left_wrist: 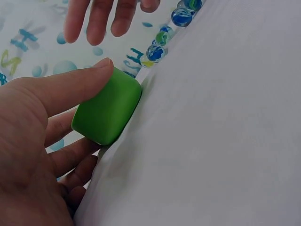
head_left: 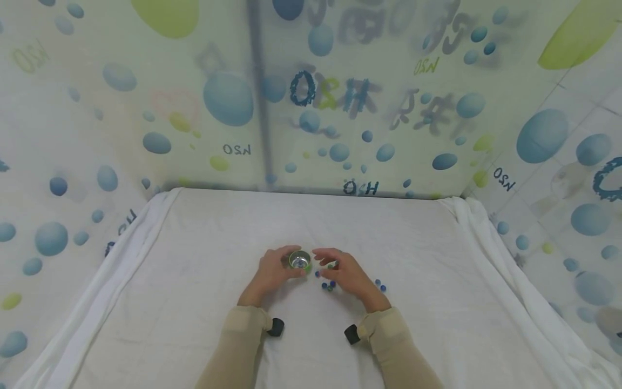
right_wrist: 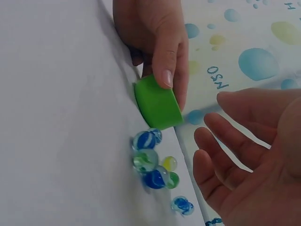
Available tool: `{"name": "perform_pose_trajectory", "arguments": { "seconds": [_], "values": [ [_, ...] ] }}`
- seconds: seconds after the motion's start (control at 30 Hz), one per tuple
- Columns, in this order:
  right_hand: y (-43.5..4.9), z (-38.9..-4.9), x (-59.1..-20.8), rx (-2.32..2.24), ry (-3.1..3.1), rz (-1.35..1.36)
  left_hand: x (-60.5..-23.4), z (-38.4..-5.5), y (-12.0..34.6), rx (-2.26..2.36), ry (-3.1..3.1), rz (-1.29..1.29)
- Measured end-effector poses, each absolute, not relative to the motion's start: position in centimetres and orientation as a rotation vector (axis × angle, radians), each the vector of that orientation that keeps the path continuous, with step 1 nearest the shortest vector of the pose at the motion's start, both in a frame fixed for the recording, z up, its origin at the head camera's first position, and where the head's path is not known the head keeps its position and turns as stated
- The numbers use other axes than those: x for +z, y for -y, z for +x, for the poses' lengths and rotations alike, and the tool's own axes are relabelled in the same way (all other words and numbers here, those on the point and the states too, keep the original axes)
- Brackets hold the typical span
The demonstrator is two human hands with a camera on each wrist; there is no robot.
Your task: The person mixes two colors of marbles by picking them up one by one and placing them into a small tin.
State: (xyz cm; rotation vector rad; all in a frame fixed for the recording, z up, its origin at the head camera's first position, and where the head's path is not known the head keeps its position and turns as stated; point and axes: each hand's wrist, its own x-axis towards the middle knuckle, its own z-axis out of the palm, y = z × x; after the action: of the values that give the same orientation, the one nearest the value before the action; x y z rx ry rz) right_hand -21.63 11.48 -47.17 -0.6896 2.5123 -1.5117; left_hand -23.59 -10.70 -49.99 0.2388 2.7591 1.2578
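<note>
A small green cup (head_left: 299, 261) with a shiny metallic inside stands upright on the white cloth. My left hand (head_left: 273, 268) holds it by the side, thumb on the near wall and fingers round the back. Bluish spots show in its bottom; whether they are marbles or reflections I cannot tell. Just right of the cup, my right hand (head_left: 349, 274) hovers with loosely bent, spread fingers and nothing visible in its grasp. Several glass marbles (right_wrist: 146, 160), swirled blue, green and yellow, lie clustered on the cloth under and beside the right hand, partly hidden by it in the head view.
Two blue marbles (head_left: 380, 286) lie apart, to the right of the right wrist. A white cloth (head_left: 218, 227) covers the table, bunched along both sides. Behind the table hangs a curtain (head_left: 311, 140) printed with blue and green bubbles.
</note>
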Motion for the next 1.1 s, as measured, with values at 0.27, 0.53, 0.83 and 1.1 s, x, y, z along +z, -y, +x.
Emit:
{"name": "perform_pose_trajectory", "arguments": {
  "seconds": [0.27, 0.53, 0.83, 1.1],
  "values": [
    [-12.7, -21.8, -46.1, -1.440, -2.580, -0.670, -49.7, -23.5, 10.7, 1.250, -2.753, 0.219],
    [-14.1, -22.1, -45.5, -1.405, -2.608, -0.584, -49.4, -23.3, 10.6, 1.263, -2.730, 0.189],
    [-15.0, -22.2, -45.4, -1.408, -2.602, -0.593, -49.4, -23.2, 10.5, 1.261, -2.736, 0.192],
    [-16.0, -22.2, -45.3, -1.328, -2.613, -0.528, -49.5, -23.3, 10.6, 1.259, -2.736, 0.196]
  ]
}}
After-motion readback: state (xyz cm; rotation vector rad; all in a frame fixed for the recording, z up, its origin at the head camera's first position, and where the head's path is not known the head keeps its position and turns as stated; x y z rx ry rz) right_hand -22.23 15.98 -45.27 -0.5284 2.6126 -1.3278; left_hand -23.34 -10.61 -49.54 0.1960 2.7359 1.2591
